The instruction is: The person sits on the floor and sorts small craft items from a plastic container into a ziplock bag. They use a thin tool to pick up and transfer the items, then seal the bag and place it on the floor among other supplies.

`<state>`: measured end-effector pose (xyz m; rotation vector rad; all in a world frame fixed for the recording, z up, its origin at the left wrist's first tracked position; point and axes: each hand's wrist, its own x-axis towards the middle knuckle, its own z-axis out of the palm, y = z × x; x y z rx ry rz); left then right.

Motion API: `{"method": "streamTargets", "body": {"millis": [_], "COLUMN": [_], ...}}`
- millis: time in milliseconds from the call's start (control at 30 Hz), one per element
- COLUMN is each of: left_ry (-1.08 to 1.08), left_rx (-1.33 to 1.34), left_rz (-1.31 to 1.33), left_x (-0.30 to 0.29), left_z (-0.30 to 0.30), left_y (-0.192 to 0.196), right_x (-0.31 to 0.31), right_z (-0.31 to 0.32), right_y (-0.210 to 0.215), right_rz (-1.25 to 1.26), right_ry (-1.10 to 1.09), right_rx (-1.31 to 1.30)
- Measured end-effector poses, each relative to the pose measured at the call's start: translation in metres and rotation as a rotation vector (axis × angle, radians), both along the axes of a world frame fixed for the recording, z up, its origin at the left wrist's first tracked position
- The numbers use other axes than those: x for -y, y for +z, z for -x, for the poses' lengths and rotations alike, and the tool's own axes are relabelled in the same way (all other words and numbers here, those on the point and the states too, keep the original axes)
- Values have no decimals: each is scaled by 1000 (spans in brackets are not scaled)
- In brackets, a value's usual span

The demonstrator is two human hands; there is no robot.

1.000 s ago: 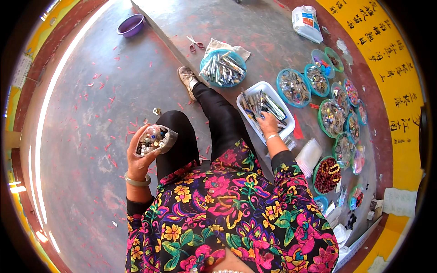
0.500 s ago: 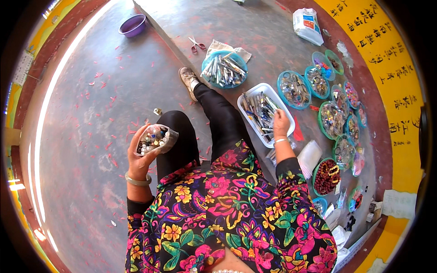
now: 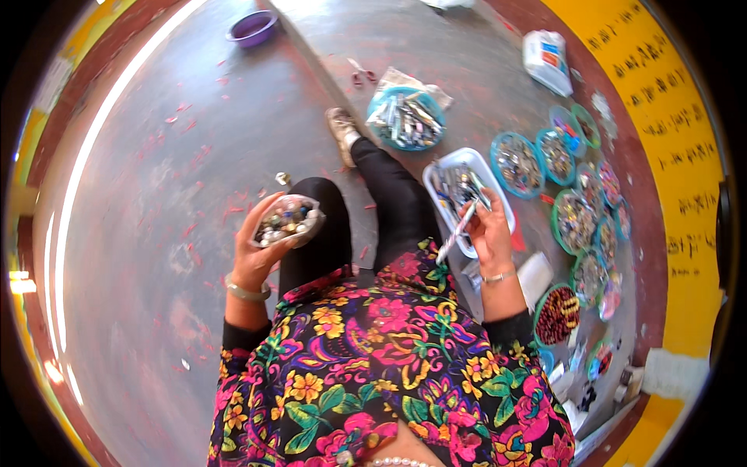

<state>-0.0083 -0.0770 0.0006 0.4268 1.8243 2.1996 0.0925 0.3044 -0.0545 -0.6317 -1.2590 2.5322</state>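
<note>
My left hand (image 3: pixel 250 257) is closed around a small clear plastic bag (image 3: pixel 310 227), held up beside my bent knee. Its mouth gapes, showing mixed beads (image 3: pixel 286 218) in white, dark and brown. Over the near right edge of a white plastic tray (image 3: pixel 502 194), my right hand (image 3: pixel 490 229) pinches a slim pen (image 3: pixel 457 232), pale with darker stripes and slanting down to the left. A second pen-like stick pokes up by the fingertips; I cannot tell whether it is held too. Many pens (image 3: pixel 450 185) lie inside the tray.
Beyond my foot stands a blue basket (image 3: pixel 372 128) full of pens, with scissors (image 3: pixel 362 76) behind it. Several bowls of small trinkets (image 3: pixel 517 163) crowd the right side, near a bowl of dark red beads (image 3: pixel 557 315). A purple basin (image 3: pixel 253 29) sits far left.
My right hand has lifted from the tray toward me, bringing a striped pen out. The left hand still holds the bag of beads. The whole view has shifted slightly.
</note>
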Motion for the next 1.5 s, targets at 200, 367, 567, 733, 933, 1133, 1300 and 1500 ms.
{"method": "streamTargets", "body": {"millis": [200, 367, 567, 733, 933, 1133, 1300, 1500], "left_ry": [-46, -55, -47, -48, -58, -49, -66, -95], "left_rx": [-101, -92, -70, -79, -76, -55, -44, -104], "left_rz": [-54, -47, -84, -56, -50, -60, -65, -9], "left_x": [11, 14, 14, 15, 14, 15, 15, 16], "left_z": [4, 3, 5, 6, 6, 5, 6, 7], "left_y": [0, -1, -3, -3, -2, -4, -4, -6], "right_x": [62, 73, 88, 92, 105, 108, 116, 149], "right_z": [-14, -21, -13, -2, 15, 29, 38, 58], "right_y": [15, 30, 48, 74, 97, 87, 98, 129], "right_rz": [-129, -889, -1509, -807, -196, -196, -266, -521], "right_ry": [482, 710, 395, 252, 118, 53, 97, 171], "right_rx": [162, -127, -365, -287, -210, -222, -299, -589]}}
